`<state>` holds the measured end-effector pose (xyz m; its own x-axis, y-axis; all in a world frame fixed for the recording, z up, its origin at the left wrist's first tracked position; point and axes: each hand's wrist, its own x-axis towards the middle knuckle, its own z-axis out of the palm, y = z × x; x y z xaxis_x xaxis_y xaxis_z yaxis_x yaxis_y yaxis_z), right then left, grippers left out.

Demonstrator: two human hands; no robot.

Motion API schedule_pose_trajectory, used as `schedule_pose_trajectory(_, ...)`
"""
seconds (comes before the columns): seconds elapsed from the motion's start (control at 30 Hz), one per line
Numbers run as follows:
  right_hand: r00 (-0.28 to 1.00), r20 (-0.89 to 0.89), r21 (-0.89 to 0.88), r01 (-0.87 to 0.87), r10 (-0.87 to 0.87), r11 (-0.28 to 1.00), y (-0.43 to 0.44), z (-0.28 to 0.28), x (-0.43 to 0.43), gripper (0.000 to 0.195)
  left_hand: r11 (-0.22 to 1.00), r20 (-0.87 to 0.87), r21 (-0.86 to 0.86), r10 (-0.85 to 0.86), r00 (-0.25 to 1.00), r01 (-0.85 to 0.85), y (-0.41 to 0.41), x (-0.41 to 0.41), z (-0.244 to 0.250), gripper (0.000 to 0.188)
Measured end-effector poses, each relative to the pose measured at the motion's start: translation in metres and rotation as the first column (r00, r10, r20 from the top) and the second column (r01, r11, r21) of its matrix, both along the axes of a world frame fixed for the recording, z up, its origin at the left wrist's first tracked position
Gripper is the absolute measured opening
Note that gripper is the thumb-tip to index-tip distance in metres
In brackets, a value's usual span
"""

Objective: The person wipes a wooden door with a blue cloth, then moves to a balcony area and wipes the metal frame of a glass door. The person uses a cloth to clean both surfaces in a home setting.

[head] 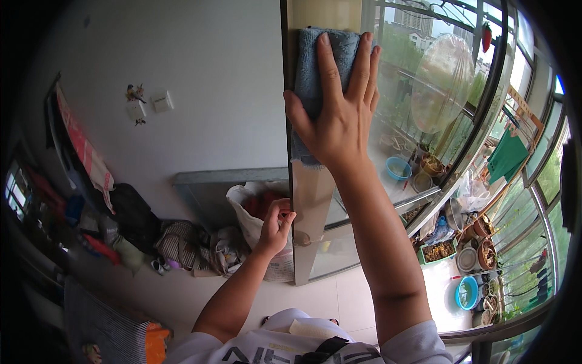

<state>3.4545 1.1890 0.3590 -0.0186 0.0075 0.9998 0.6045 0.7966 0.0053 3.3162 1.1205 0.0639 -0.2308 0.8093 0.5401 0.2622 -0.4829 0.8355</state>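
My right hand [348, 104] lies with fingers spread over a folded blue towelling cloth [308, 68], pressing it flat against the upper frame of a glass sliding door [313, 182]. The cloth's frayed lower end hangs below my palm. Lower down, my left hand [275, 230] grips the door's narrow left edge with thumb and fingers; some fingertips are hidden behind that edge. The door's glass reflects or lets through blurred plants and a blue basin.
Behind my left hand stands a white woven sack [243, 204] with dark red contents. Bags [177, 241] and shoes [159, 266] line the wall's foot. Right of the door, the balcony holds flower pots [486, 252], a planter box [437, 252] and a blue basin [466, 292].
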Motion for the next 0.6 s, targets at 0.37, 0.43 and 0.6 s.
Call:
schedule_pose_trajectory(0.37,0.998,0.052,-0.113,-0.032,0.038,0.993,-0.004,-0.105,0.003,0.072,1.0,0.028,-0.026,-0.001,1.0,0.002,0.0,0.003,0.005,0.034)
schedule_pose_trajectory(0.43,0.989,0.128,-0.208,-0.042,0.07,0.977,-0.009,-0.138,0.007,0.072,1.0,-0.01,-0.011,0.028,1.0,-0.028,0.002,0.003,0.005,0.035)
schedule_pose_trajectory(0.6,0.99,0.123,-0.324,-0.024,0.067,0.946,-0.021,-0.221,0.01,0.059,1.0,-0.015,0.015,0.021,1.0,-0.021,0.007,-0.002,0.006,0.035)
